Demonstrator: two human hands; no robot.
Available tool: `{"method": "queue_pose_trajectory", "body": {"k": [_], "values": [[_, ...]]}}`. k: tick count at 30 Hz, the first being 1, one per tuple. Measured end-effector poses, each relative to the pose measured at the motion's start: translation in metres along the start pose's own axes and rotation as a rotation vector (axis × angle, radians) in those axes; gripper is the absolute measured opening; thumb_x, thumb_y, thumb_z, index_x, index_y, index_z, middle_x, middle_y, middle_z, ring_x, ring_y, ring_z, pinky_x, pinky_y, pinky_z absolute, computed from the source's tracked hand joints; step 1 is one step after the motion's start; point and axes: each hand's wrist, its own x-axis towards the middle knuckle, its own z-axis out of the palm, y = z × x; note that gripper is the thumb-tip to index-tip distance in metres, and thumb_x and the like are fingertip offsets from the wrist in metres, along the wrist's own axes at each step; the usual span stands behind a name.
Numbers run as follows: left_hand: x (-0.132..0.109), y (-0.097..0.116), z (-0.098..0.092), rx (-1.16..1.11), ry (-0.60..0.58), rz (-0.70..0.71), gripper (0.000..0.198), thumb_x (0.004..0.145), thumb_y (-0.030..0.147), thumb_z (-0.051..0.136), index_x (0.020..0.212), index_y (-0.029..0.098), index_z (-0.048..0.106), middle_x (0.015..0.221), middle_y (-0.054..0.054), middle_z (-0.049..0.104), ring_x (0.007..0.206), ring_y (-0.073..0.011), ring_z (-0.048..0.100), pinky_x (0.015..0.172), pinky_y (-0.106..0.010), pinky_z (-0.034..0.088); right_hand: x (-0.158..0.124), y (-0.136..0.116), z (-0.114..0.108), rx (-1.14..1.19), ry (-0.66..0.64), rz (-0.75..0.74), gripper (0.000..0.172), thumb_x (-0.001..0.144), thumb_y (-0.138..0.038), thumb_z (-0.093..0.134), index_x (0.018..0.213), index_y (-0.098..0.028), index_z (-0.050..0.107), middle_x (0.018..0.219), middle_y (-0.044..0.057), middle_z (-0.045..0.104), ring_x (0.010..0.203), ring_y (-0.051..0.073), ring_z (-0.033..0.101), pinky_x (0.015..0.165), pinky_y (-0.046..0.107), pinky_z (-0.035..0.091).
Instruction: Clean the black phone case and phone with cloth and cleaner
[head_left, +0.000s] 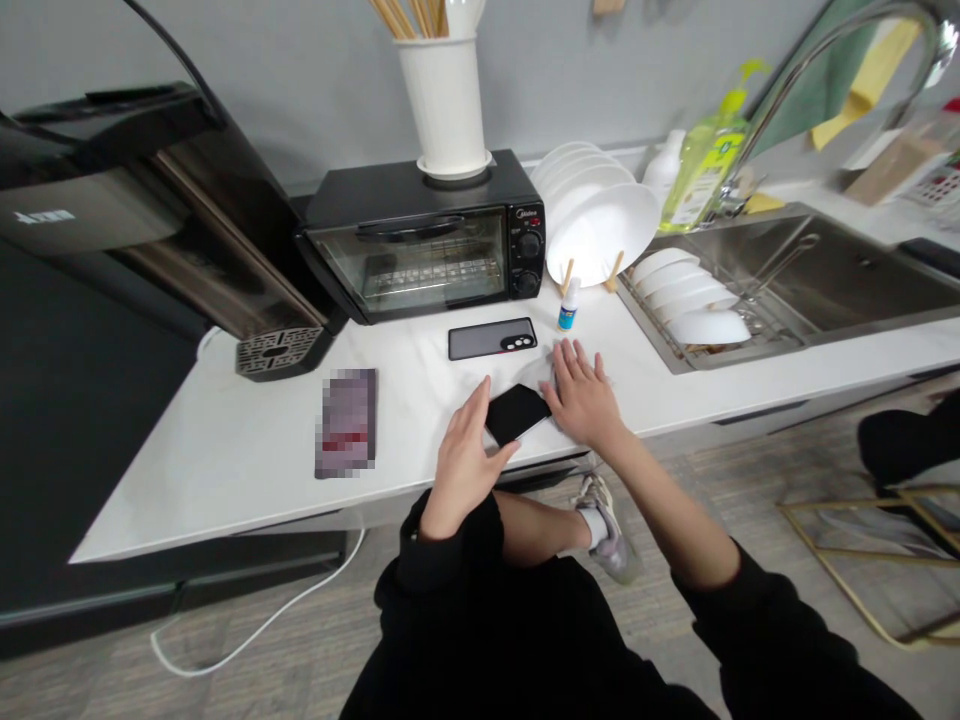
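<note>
A black smartphone (517, 413) lies flat and askew near the counter's front edge, its screen side dark. My left hand (466, 450) brackets its left end, the fingers at the far side and the thumb along the near edge. Palm down, my right hand (583, 395) rests by the phone's right end with fingers spread. Under and beside it shows a greyish patch that I cannot make out. Beyond the phone sits a translucent phone case (491, 340) with a black rim. A small white spray bottle (568, 306) with a blue label stands upright behind my right hand.
A toaster oven (427, 255) carries a white utensil holder (444, 100). Left are a black drinks machine (217, 200) and a blurred flat packet (346, 424). To the right, plates (600, 225) stand in a rack beside the sink (840, 265), which holds bowls (709, 325).
</note>
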Motion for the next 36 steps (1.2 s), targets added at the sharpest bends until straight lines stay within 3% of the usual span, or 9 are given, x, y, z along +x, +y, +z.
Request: {"method": "queue_pose_trajectory", "body": {"k": [7, 11, 15, 18, 22, 26, 30, 33, 36], "values": [[-0.003, -0.006, -0.006, -0.044, -0.043, 0.083, 0.082, 0.096, 0.016, 0.057, 0.169, 0.028, 0.019, 0.173, -0.012, 0.033, 0.158, -0.0258, 0.036, 0.130, -0.047, 0.033, -0.022, -0.075, 0.010, 0.086, -0.085, -0.309, 0.060, 0.109, -0.030, 0.027, 0.161, -0.002, 0.037, 0.170, 0.018, 0.034, 0.161, 0.027, 0.027, 0.132, 0.052, 0.020], [-0.004, -0.006, -0.008, -0.052, -0.066, 0.034, 0.094, 0.092, 0.020, 0.069, 0.169, 0.030, 0.015, 0.173, -0.011, 0.032, 0.159, -0.0275, 0.035, 0.130, -0.048, 0.032, -0.012, -0.037, 0.004, 0.090, -0.087, -0.265, 0.061, 0.108, -0.039, 0.035, 0.161, -0.008, 0.040, 0.169, 0.013, 0.038, 0.159, 0.023, 0.035, 0.130, 0.044, 0.028], [-0.004, -0.004, -0.007, -0.051, -0.055, -0.007, 0.098, 0.091, 0.022, 0.071, 0.169, 0.033, 0.013, 0.172, -0.010, 0.034, 0.155, -0.0279, 0.042, 0.128, -0.048, 0.035, 0.004, 0.004, 0.001, 0.019, -0.014, -0.016, 0.069, 0.107, -0.040, 0.033, 0.161, 0.004, 0.033, 0.169, 0.028, 0.029, 0.161, 0.040, 0.025, 0.126, 0.067, 0.022], [-0.004, -0.005, -0.004, -0.061, -0.045, -0.024, 0.099, 0.090, 0.023, 0.073, 0.169, 0.032, 0.014, 0.171, -0.010, 0.036, 0.154, -0.0280, 0.043, 0.128, -0.047, 0.036, 0.000, -0.024, 0.007, -0.009, -0.021, 0.003, 0.073, 0.107, -0.041, 0.036, 0.160, 0.009, 0.031, 0.171, 0.030, 0.021, 0.163, 0.042, 0.015, 0.129, 0.067, 0.010], [-0.005, -0.007, -0.003, -0.072, -0.034, 0.033, 0.091, 0.092, 0.010, 0.058, 0.170, 0.030, 0.015, 0.174, -0.009, 0.031, 0.159, -0.0242, 0.036, 0.130, -0.045, 0.032, -0.015, -0.080, 0.014, 0.070, -0.130, -0.236, 0.068, 0.106, -0.035, 0.034, 0.162, 0.003, 0.030, 0.171, 0.023, 0.025, 0.163, 0.032, 0.020, 0.132, 0.057, 0.015], [-0.005, -0.006, -0.004, -0.079, -0.037, 0.017, 0.096, 0.090, 0.016, 0.066, 0.170, 0.031, 0.015, 0.174, -0.010, 0.031, 0.159, -0.0262, 0.035, 0.130, -0.046, 0.032, -0.009, -0.053, 0.008, 0.084, -0.146, -0.258, 0.069, 0.106, -0.045, 0.038, 0.162, -0.006, 0.037, 0.171, 0.016, 0.032, 0.161, 0.027, 0.027, 0.132, 0.052, 0.019], [-0.004, -0.003, -0.004, -0.070, -0.035, -0.038, 0.100, 0.089, 0.024, 0.075, 0.169, 0.032, 0.016, 0.171, -0.011, 0.038, 0.151, -0.0269, 0.047, 0.128, -0.045, 0.037, 0.010, -0.006, 0.003, 0.016, -0.059, 0.019, 0.076, 0.106, -0.048, 0.034, 0.160, 0.006, 0.031, 0.168, 0.031, 0.030, 0.159, 0.043, 0.027, 0.125, 0.071, 0.018], [-0.004, -0.003, -0.002, -0.074, -0.025, -0.042, 0.099, 0.089, 0.022, 0.074, 0.169, 0.031, 0.017, 0.170, -0.010, 0.039, 0.150, -0.0272, 0.049, 0.127, -0.046, 0.037, 0.005, -0.026, 0.008, 0.000, -0.019, 0.047, 0.077, 0.106, -0.045, 0.034, 0.158, 0.011, 0.031, 0.167, 0.035, 0.026, 0.160, 0.046, 0.021, 0.126, 0.071, 0.014], [-0.005, -0.005, -0.002, -0.089, -0.018, 0.011, 0.093, 0.090, 0.012, 0.063, 0.169, 0.030, 0.017, 0.173, -0.009, 0.034, 0.157, -0.0250, 0.039, 0.130, -0.045, 0.033, -0.012, -0.066, 0.013, 0.057, -0.088, -0.190, 0.069, 0.107, -0.039, 0.034, 0.160, 0.005, 0.033, 0.170, 0.026, 0.027, 0.162, 0.035, 0.023, 0.131, 0.058, 0.017]]}}
